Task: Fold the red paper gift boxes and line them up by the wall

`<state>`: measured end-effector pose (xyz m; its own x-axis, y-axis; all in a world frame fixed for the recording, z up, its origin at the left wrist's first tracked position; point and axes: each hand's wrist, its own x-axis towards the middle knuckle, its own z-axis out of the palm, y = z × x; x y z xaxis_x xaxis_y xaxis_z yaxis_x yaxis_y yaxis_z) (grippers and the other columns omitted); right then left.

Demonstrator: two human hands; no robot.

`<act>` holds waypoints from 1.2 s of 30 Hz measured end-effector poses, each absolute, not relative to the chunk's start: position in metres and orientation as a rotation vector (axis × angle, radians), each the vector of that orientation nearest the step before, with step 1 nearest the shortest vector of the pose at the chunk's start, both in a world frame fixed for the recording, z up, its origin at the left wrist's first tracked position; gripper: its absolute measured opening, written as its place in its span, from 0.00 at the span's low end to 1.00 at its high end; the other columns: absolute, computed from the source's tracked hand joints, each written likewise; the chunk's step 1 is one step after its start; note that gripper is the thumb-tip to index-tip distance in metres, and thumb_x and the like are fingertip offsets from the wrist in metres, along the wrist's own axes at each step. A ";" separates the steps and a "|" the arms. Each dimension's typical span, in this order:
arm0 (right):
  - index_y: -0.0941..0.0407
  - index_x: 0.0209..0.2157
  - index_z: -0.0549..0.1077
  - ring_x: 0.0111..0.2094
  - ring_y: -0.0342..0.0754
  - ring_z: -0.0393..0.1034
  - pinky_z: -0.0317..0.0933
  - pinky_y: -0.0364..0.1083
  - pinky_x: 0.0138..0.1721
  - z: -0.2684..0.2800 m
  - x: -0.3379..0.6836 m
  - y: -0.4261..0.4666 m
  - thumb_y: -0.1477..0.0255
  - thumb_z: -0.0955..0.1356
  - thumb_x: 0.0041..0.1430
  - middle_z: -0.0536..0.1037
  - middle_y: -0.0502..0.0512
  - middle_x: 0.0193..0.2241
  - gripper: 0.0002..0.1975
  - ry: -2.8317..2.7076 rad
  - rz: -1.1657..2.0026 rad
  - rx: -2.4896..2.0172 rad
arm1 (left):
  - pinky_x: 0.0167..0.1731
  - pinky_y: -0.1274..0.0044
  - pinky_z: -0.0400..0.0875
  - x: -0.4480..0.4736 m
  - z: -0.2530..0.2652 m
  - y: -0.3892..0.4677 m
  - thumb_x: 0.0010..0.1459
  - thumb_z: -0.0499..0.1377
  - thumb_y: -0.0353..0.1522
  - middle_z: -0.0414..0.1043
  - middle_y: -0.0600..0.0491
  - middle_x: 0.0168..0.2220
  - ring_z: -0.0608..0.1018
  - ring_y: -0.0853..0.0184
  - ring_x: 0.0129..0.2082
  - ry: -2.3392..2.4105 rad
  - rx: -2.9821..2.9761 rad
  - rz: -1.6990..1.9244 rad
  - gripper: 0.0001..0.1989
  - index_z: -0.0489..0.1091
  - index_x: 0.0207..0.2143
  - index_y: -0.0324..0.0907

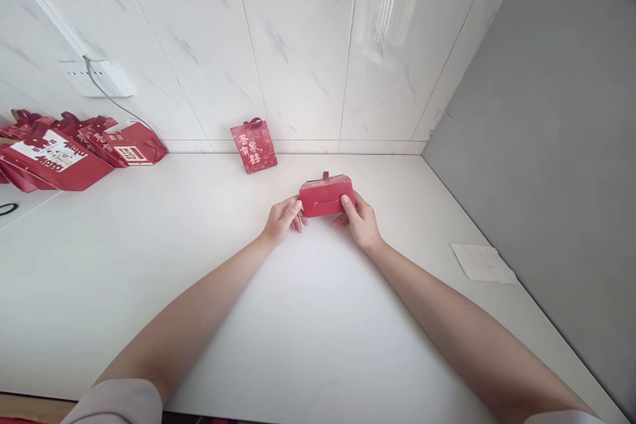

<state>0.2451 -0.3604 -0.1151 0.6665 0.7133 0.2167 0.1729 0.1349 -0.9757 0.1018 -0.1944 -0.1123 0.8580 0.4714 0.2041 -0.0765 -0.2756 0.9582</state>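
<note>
A small red gift box with a dark ribbon tab on its far edge is held up between both hands over the white table. One face with a slit and a folded flap points toward me. My left hand pinches the box's left end, thumb along the edge. On the right end, my right hand grips it with the thumb on the near face and the fingers behind. Some fingertips show below the box; the rest are hidden by it.
A red gift bag with white writing leans against the tiled wall. Several red gift bags crowd the far left below a wall socket with a grey cable. A white tissue lies at right beside a grey panel.
</note>
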 end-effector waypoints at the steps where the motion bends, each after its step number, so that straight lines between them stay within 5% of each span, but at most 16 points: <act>1: 0.53 0.56 0.66 0.28 0.49 0.75 0.71 0.48 0.30 -0.115 0.244 -0.361 0.49 0.62 0.63 0.80 0.56 0.39 0.29 -0.830 0.385 -1.438 | 0.18 0.78 0.65 0.103 -0.113 -0.194 0.62 0.49 0.52 0.74 0.49 0.23 0.74 0.70 0.17 0.321 1.770 0.560 0.29 0.74 0.37 0.35; 4: 0.51 0.60 0.61 0.44 0.53 0.74 0.72 0.49 0.38 -0.114 0.242 -0.363 0.55 0.65 0.63 0.74 0.60 0.50 0.27 -0.950 0.067 -1.490 | 0.23 0.78 0.71 0.108 -0.116 -0.192 0.61 0.52 0.51 0.75 0.47 0.32 0.77 0.67 0.28 0.367 1.751 0.668 0.27 0.75 0.31 0.37; 7: 0.51 0.56 0.64 0.55 0.56 0.66 0.68 0.56 0.50 -0.115 0.243 -0.363 0.63 0.66 0.63 0.68 0.62 0.54 0.21 -1.132 -0.265 -1.471 | 0.38 0.72 0.77 0.113 -0.118 -0.190 0.56 0.59 0.48 0.74 0.47 0.45 0.76 0.63 0.44 0.387 1.675 0.722 0.21 0.76 0.40 0.40; 11: 0.48 0.53 0.67 0.57 0.56 0.65 0.65 0.59 0.54 -0.118 0.245 -0.362 0.72 0.64 0.65 0.68 0.60 0.55 0.15 -1.363 -0.439 -1.459 | 0.51 0.62 0.71 0.114 -0.118 -0.188 0.58 0.56 0.51 0.72 0.46 0.51 0.75 0.58 0.51 0.355 1.558 0.670 0.32 0.65 0.59 0.45; 14: 0.48 0.51 0.69 0.53 0.54 0.68 0.66 0.56 0.51 -0.120 0.242 -0.361 0.74 0.63 0.66 0.71 0.59 0.54 0.15 -1.516 -0.483 -1.485 | 0.57 0.60 0.65 0.111 -0.116 -0.188 0.57 0.55 0.54 0.68 0.44 0.57 0.69 0.53 0.58 0.178 1.620 0.618 0.34 0.64 0.60 0.45; 24: 0.49 0.50 0.70 0.51 0.52 0.70 0.68 0.53 0.48 -0.122 0.238 -0.361 0.73 0.63 0.66 0.72 0.60 0.50 0.13 -1.674 -0.513 -1.468 | 0.56 0.63 0.66 0.112 -0.110 -0.195 0.58 0.60 0.44 0.68 0.43 0.57 0.71 0.54 0.57 0.151 1.642 0.528 0.28 0.63 0.57 0.42; 31: 0.50 0.59 0.61 0.52 0.53 0.69 0.67 0.54 0.49 -0.118 0.239 -0.362 0.72 0.62 0.66 0.71 0.60 0.54 0.21 -1.628 -0.356 -1.514 | 0.53 0.64 0.67 0.111 -0.113 -0.196 0.49 0.66 0.45 0.63 0.43 0.59 0.71 0.56 0.54 0.405 1.907 0.940 0.41 0.56 0.62 0.46; 36: 0.50 0.62 0.56 0.45 0.52 0.73 0.68 0.56 0.48 -0.120 0.243 -0.361 0.70 0.62 0.67 0.69 0.62 0.54 0.23 -1.486 -0.226 -1.510 | 0.54 0.62 0.65 0.108 -0.109 -0.202 0.48 0.67 0.44 0.63 0.43 0.59 0.71 0.56 0.53 0.522 1.989 1.009 0.41 0.56 0.62 0.47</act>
